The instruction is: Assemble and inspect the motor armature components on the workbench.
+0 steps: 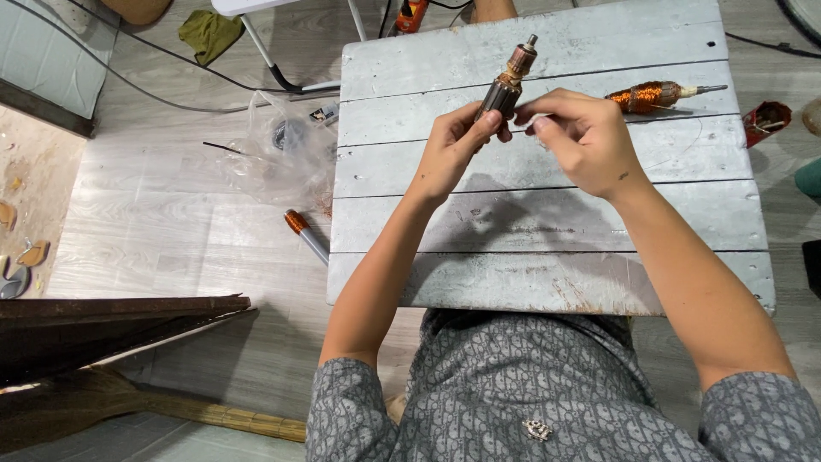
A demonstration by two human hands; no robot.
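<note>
The left hand (451,147) grips a motor armature (506,81) upright above the grey plank table (547,214) while the right hand (581,137) pinches closed at its core, seemingly mid-winding work, calling for steady, fine fingertip control next

The left hand (453,145) hides the motor armature's (510,79) lower end; the bag's (286,150) contents look blurred.

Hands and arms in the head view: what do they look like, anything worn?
Both forearms are bare. The left hand and right hand wear no gloves, and no rings or watch are visible. Short grey sleeves with a repeating woven pattern end near the elbows.
</note>
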